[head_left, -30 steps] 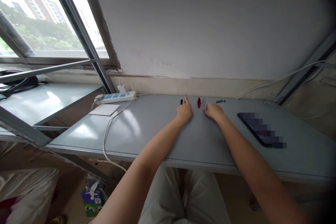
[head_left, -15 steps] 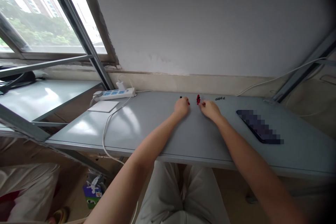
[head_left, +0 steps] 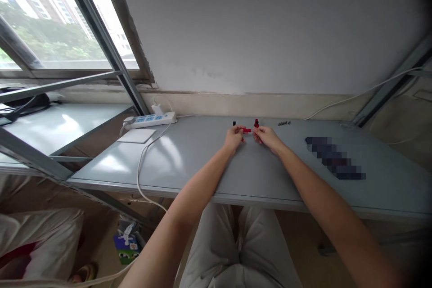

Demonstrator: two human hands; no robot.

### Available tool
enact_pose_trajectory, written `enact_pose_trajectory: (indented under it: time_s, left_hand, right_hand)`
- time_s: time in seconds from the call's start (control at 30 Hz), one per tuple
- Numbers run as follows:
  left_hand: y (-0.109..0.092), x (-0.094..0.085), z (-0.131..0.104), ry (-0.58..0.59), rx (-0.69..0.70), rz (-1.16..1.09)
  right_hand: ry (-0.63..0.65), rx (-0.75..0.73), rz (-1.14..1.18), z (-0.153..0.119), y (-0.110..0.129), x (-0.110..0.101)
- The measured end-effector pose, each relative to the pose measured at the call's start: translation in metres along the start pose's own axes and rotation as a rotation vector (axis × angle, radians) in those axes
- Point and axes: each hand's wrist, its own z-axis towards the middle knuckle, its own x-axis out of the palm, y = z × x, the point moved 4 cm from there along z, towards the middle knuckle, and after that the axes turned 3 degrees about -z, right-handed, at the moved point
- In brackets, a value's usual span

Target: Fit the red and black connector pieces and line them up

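Observation:
My left hand pinches a small red tube-like piece that points to the right. Close beside its tip, my right hand has its fingertips pressed together; what they hold is too small to make out. Just behind the right fingers are small red-and-black pieces, partly hidden by them. A little black piece stands behind my left hand. Several tiny dark grey parts lie in a row on the desk to the right of my right hand.
On the grey desk, a white power strip and a flat white square sit at the left. A white cable runs over the front edge. A blurred-out dark phone-like object lies right. Another person's leg shows lower left.
The red piece in my left hand now sticks out to the right, where before it was mostly covered. My right hand has moved slightly left, nearer to it. The view has shifted slightly.

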Motion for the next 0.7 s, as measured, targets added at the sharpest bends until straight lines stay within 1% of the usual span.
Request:
enact_pose_trajectory:
  time_s: [0.2,0.3,0.37,0.5,0.63,0.7]
  left_hand:
    - [0.0027,0.0009,-0.0009,-0.027,-0.041,-0.025]
    - [0.0020,0.0022,-0.0021,-0.018,-0.050,-0.018]
    - [0.0017,0.0026,-0.0026,-0.016,-0.050,-0.005]
    - [0.0035,0.0023,-0.0021,-0.020,-0.050,0.025]
    - [0.0079,0.0019,0.0000,-0.023,-0.057,0.075]
    - [0.0098,0.0021,0.0010,-0.023,-0.052,0.099]
  right_hand:
    - [0.066,-0.016,0.032,-0.0070,0.0095,-0.0037]
    - [0.032,-0.057,-0.037,-0.0068,0.0104,-0.0057]
    - [-0.005,-0.111,-0.129,-0.0048,0.0095,-0.0069]
    - [-0.054,-0.264,-0.388,-0.0018,0.0084,-0.0086]
    - [-0.022,-0.428,-0.600,-0.0033,0.0099,-0.0067]
    - [-0.015,-0.457,-0.687,-0.0049,0.0107,-0.0065]
